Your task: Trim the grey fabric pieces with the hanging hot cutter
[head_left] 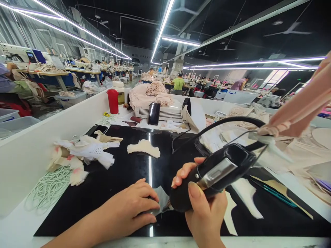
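Observation:
In the head view my right hand is wrapped round a black corded handheld power tool with a silver plate on its side. The tool is tilted, its rounded nose low over the black board. A small grey piece of fabric lies by the nose; whether they touch is hidden. My left hand has its fingers curled over the left edge of this grey fabric and holds it against the board. A cream fabric cutout lies farther up the board.
Fabric scraps and a green cord tangle lie left. Teal tweezers and pale cutouts lie right. A phone and red cup stand behind. Pink fabric strips hang at right, where the tool's black cable arches.

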`<move>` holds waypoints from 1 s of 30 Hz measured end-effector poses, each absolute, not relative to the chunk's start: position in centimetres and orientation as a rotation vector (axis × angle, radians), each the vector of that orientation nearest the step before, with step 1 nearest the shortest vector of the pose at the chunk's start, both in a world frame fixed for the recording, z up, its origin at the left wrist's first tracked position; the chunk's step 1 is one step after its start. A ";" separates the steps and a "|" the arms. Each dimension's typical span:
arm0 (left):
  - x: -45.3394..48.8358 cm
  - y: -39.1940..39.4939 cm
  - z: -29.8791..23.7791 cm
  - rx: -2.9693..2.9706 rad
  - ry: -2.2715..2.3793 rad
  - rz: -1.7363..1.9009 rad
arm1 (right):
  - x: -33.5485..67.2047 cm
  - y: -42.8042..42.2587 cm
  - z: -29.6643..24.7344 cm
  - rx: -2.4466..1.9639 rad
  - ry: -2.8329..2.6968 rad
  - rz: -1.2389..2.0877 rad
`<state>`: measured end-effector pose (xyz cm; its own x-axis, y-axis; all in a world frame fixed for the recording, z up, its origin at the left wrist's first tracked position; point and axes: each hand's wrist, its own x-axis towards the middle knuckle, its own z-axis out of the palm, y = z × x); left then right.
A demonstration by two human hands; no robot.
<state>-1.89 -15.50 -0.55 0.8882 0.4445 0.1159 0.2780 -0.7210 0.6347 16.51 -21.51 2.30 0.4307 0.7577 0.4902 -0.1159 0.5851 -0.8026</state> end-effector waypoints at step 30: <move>-1.7 -15.8 -0.4 2.397 0.555 0.353 | 17.3 -21.4 2.7 -0.807 -0.953 0.583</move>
<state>-1.71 -15.79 -0.43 0.8746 0.4724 0.1090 0.2993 -0.7031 0.6451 17.28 -21.42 2.74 0.4687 0.7427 0.4783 -0.0882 0.5781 -0.8112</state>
